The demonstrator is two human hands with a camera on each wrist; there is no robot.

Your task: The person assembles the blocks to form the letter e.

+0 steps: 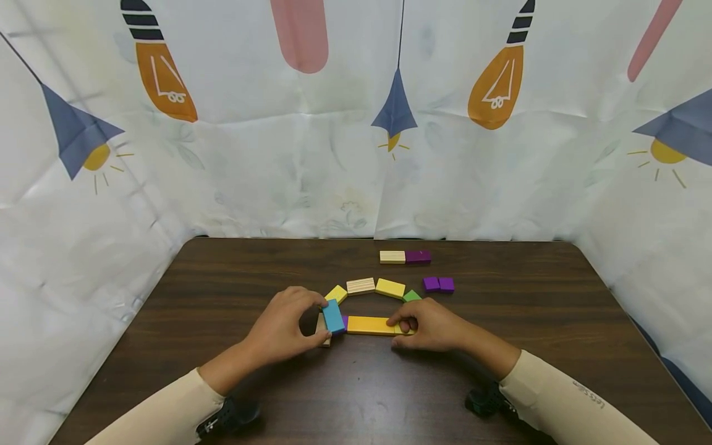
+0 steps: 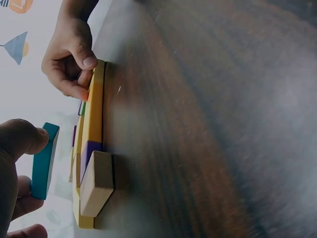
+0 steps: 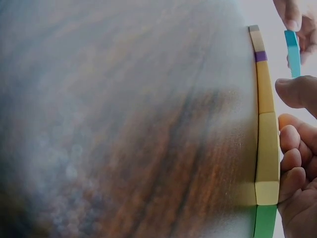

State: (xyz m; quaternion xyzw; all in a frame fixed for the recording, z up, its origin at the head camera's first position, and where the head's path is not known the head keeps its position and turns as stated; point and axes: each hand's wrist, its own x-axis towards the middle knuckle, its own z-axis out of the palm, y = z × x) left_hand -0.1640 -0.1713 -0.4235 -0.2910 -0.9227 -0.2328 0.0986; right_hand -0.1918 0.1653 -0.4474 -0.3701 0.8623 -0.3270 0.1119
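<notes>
Between thumb and fingertips, my left hand (image 1: 286, 321) pinches a blue block (image 1: 334, 317), tilted and raised off the table. Beneath it is a ring of wooden blocks: a pale natural block (image 2: 97, 183) and a purple block (image 2: 89, 154) at the left corner, then an orange block (image 1: 369, 325) and a pale yellow block (image 3: 268, 148) along the front. My right hand (image 1: 431, 324) hovers by the front row's right end, its fingers loosely curled beside the pale yellow block; contact is unclear. A green block (image 3: 265, 220) lies at the right side, partly hidden in the head view.
The ring's back has a yellow block (image 1: 336, 294), a striped natural block (image 1: 361, 285) and another yellow block (image 1: 390, 288). Two purple blocks (image 1: 439, 284) lie to the right. Farther back, a natural block (image 1: 392, 257) touches a dark purple one (image 1: 418, 257). A curtain (image 1: 345, 173) hangs behind the table.
</notes>
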